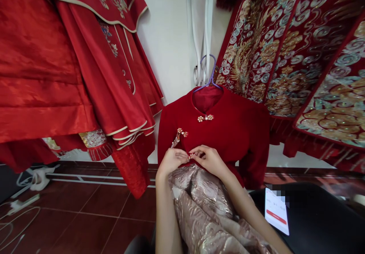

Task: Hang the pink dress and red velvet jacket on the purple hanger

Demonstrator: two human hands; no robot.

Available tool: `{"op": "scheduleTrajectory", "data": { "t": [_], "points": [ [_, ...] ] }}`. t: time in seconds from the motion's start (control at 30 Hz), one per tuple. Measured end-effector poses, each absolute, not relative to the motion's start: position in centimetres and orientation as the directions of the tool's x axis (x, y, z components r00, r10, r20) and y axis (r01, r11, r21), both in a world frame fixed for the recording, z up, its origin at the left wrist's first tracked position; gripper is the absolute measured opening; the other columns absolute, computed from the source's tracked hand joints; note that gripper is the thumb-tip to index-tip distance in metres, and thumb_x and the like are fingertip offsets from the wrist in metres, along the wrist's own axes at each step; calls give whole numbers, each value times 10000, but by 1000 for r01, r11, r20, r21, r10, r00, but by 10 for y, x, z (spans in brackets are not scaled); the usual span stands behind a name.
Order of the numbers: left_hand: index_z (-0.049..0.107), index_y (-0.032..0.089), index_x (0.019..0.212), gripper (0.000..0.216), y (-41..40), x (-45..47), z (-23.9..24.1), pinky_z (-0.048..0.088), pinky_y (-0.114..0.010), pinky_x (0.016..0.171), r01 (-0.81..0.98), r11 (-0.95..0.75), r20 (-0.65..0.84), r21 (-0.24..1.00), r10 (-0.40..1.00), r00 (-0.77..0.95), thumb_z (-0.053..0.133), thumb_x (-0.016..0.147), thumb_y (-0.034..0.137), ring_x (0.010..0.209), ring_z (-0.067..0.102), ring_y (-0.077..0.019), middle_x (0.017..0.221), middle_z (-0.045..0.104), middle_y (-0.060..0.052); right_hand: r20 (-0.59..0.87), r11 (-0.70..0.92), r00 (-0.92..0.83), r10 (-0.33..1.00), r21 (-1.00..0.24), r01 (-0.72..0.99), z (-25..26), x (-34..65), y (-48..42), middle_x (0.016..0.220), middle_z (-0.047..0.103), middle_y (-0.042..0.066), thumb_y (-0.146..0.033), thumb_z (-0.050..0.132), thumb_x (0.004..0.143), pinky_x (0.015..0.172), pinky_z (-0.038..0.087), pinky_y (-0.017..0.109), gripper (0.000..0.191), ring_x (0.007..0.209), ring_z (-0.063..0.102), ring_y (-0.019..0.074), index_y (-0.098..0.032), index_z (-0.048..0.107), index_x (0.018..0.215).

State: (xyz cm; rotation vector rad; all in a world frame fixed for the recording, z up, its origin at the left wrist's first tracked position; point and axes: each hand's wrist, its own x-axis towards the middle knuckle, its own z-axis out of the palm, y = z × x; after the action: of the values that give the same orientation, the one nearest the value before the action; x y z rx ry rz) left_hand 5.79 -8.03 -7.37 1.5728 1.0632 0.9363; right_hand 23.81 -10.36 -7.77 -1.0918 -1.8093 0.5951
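Note:
A dark red jacket with long sleeves hangs on a purple hanger in front of me. A beaded flower fastener closes its neck, and another beaded ornament sits on the chest at left. My left hand lies against the jacket's lower front, fingers together at the cloth edge. My right hand pinches a small beaded button right by the left fingertips. Shiny pinkish-brown brocade fabric spreads below both hands, between my forearms.
Red garments with pale piping hang at left; heavily embroidered red garments hang at right. White straps run down behind the hanger. A lit phone rests on a black surface. Cables lie on the tiled floor.

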Motion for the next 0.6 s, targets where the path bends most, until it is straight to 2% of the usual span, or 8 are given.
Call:
{"op": "scheduleTrajectory", "data": {
  "t": [0.27, 0.6],
  "points": [
    [678, 101, 744, 266, -81, 58, -71, 515, -267, 717, 194, -124, 47, 973, 932, 358, 801, 559, 247, 683, 658, -153, 719, 710, -54, 458, 502, -206, 865, -765, 404, -80, 240, -100, 812, 672, 10, -233, 636, 786, 648, 494, 211, 153, 716, 634, 115, -213, 719, 913],
    [675, 103, 696, 93, -79, 58, -74, 493, -244, 667, 247, -170, 74, 954, 932, 355, 693, 647, 180, 646, 642, -142, 665, 695, -50, 467, 527, -248, 849, -713, 463, -80, 241, -101, 801, 648, 3, -210, 630, 786, 616, 469, 214, 123, 700, 613, 113, -221, 702, 886]
  ]
}}
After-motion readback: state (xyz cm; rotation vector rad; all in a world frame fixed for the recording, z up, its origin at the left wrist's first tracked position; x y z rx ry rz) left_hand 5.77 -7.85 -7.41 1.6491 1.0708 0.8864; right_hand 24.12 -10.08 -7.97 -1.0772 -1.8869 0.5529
